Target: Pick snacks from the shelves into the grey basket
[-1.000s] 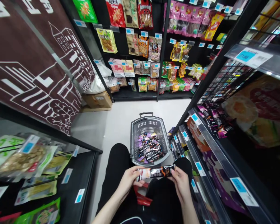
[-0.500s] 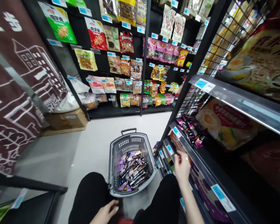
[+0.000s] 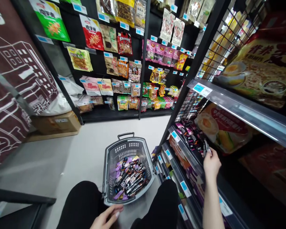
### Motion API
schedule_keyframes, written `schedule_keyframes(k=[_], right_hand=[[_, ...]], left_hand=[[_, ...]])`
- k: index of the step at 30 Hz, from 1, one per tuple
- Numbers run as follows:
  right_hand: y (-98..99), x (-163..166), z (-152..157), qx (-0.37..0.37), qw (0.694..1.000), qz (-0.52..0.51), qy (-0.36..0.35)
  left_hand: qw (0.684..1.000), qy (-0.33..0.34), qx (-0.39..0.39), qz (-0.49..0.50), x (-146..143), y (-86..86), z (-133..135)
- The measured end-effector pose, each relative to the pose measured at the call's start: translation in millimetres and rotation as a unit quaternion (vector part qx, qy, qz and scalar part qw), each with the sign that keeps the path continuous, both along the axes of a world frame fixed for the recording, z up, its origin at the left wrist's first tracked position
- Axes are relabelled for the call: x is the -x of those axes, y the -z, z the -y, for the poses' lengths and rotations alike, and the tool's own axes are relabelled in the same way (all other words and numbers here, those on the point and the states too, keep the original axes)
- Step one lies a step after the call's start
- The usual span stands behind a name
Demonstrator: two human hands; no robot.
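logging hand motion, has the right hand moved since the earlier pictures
Yes. Against the fixed shelf edge, the right hand has moved from its outer side inward, to the pile of dark packets.

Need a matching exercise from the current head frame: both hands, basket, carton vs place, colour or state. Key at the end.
Column 1
1. Basket
2. Carton
3. Left hand
4. Right hand

Column 2
A. Pinching a packet
B. Close to the basket, nothing visibly held
C. Grey, with loose packets inside
D. Brown, below a white bag

Pairs: 1-C, 2-D, 3-B, 4-A
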State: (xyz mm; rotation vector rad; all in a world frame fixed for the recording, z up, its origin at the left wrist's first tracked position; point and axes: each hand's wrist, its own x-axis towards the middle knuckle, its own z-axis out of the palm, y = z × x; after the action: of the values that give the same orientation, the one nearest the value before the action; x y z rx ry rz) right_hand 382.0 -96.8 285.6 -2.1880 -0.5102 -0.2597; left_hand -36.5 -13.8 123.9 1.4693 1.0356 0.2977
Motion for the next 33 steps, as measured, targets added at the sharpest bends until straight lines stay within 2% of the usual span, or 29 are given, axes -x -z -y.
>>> schedule_keyframes(k=[2,4,6,8,10,12,16,18,21,24,29,33], right_hand=[[-6.2,19,21,-0.135,0.979,-0.121,-0.090],[-11.1,47,37,-0.196,0.931,-0.242,-0.191],[-15.0,77,48,-0.185,0.878,-0.339,-0.284],[-17.6,106,54,-0.138,0.830,-0.404,-0.357],[-17.8,128,56,-0.092,0.797,-0.440,-0.404],[-14.9,143,57,-0.063,0.777,-0.451,-0.434],[-4.8,155,57,-0.034,0.761,-0.459,-0.457],[-1.4,155,58,-0.016,0.752,-0.475,-0.457],[2.1,154,60,-0.002,0.721,-0.508,-0.471],[8.3,157,62,-0.039,0.707,-0.528,-0.469],[18.9,169,64,-0.143,0.740,-0.489,-0.439],[19.7,180,65,-0.206,0.797,-0.402,-0.400]], left_hand=[[1.000,0.005,0.004,0.019,-5,-23.1,-1],[0.999,0.004,0.017,0.048,-14,-51.9,-1],[0.994,-0.009,0.035,0.099,-27,-84.6,1],[0.982,-0.025,0.063,0.175,-40,-116.4,4],[0.965,-0.021,0.111,0.238,-53,-141.9,7],[0.958,-0.019,0.148,0.244,-61,-158.0,10],[0.970,-0.054,0.158,0.175,-59,-167.7,14],[0.972,-0.024,0.172,0.156,-51,-168.4,16],[0.969,0.026,0.193,0.155,-37,-169.8,19],[0.966,0.015,0.191,0.176,-29,-171.0,22],[0.969,-0.046,0.153,0.186,-29,-174.2,23],[0.973,-0.061,0.137,0.177,-32,-177.4,27]])
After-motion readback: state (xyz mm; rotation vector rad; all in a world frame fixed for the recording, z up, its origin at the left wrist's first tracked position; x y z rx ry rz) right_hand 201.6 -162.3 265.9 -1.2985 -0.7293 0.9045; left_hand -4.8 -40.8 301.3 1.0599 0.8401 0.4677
